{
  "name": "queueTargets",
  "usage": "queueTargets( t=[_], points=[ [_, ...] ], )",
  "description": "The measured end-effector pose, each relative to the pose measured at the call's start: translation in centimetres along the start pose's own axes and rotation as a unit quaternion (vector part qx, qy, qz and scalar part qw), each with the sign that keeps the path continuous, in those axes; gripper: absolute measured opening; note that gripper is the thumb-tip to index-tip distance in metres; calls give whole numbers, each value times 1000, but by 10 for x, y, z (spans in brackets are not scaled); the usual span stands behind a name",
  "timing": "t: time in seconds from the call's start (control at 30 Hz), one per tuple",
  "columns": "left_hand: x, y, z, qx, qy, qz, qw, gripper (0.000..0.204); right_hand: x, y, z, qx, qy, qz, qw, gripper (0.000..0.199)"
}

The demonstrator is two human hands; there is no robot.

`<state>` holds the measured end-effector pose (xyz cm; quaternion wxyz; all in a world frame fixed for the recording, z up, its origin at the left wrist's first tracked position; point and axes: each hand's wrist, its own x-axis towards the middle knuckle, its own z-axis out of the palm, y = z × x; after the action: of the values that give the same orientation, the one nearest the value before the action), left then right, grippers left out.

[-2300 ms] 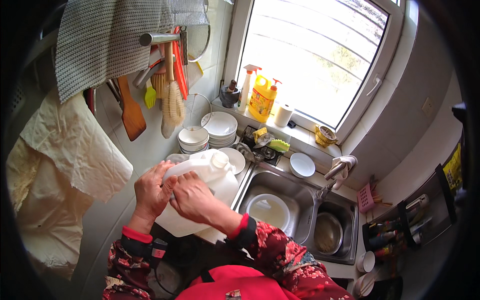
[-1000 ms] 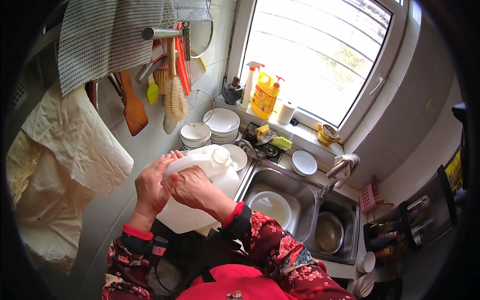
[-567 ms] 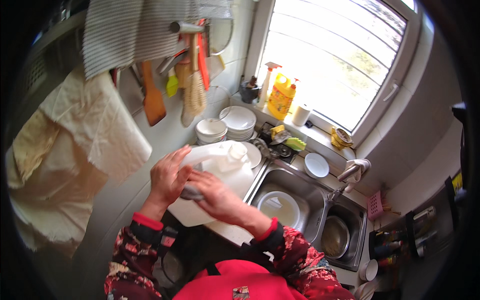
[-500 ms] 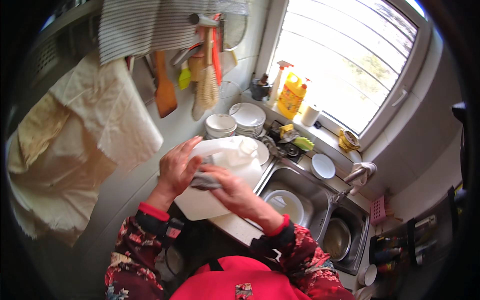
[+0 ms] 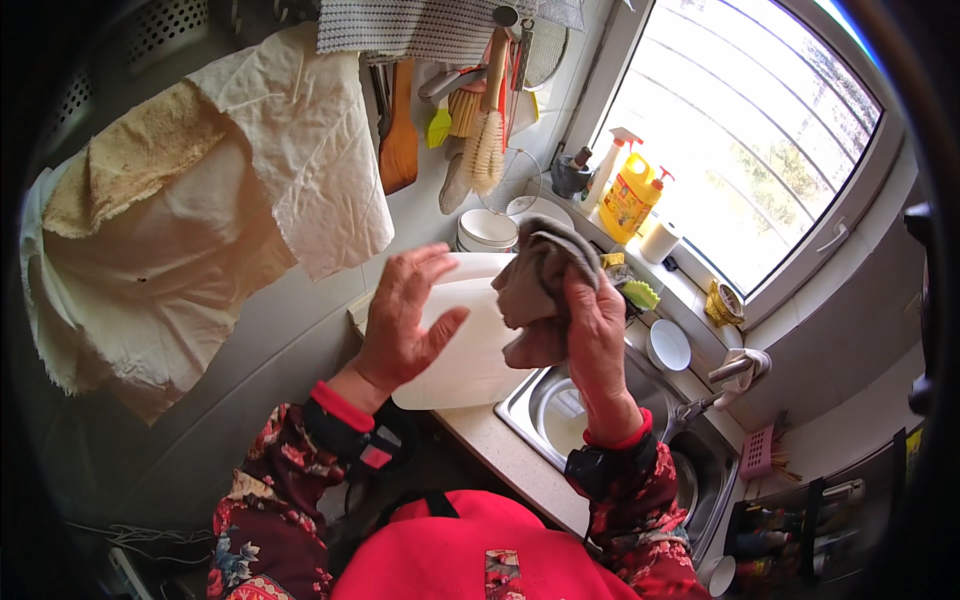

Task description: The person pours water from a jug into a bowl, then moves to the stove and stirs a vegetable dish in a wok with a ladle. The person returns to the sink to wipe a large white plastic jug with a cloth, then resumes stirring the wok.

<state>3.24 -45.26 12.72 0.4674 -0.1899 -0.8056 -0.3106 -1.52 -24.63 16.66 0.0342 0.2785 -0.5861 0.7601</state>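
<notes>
A crumpled grey cloth (image 5: 540,290) hangs from my right hand (image 5: 592,345), pinched between thumb and fingers and raised above the counter. My left hand (image 5: 405,322) is apart from it, fingers spread and thumb out, with nothing in it. Beneath and behind both hands lies a large translucent white plastic jug (image 5: 460,350) on the counter; the cloth and my right hand cover its neck end. I cannot tell whether my left hand touches the jug.
To the right, a steel double sink (image 5: 520,405) holds a white bowl (image 5: 563,412) under the faucet (image 5: 700,405). White bowls (image 5: 487,230) stand behind the jug. Bottles, including a yellow one (image 5: 630,200), line the windowsill. Brushes, a wooden spatula (image 5: 400,140) and pale cloths (image 5: 300,150) hang at left.
My right hand has lifted the grey cloth up and to the right, away from my left hand. The left hand has opened and moved slightly right. The whole view has shifted.
</notes>
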Motion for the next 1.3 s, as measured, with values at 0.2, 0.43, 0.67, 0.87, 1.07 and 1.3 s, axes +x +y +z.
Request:
queueTargets(
  t=[0.2, 0.43, 0.67, 0.87, 1.07, 1.3],
  points=[
    [-32, 15, 8, -461, -80, -296, 833, 45, -15, 11, 39, -99, -175, 41, 979, 26],
    [-45, 14, -18, -465, -22, -377, 801, 28, -10, 16, 34, -194, -147, -58, 968, 18],
    [-61, 3, -33, -434, -51, -437, 786, 8, -12, 22, 24, 108, -61, 120, 985, 28],
    [-65, 0, -27, -265, 82, -339, 899, 34, -3, 17, 20, 110, -42, 151, 981, 31],
    [-50, 34, -28, -474, -144, -317, 809, 29, -2, -5, 47, -4, -140, 175, 975, 29],
    [-57, 37, -27, -602, -46, -375, 704, 39, -22, -32, 74, -201, -379, -10, 903, 64]
  ],
)
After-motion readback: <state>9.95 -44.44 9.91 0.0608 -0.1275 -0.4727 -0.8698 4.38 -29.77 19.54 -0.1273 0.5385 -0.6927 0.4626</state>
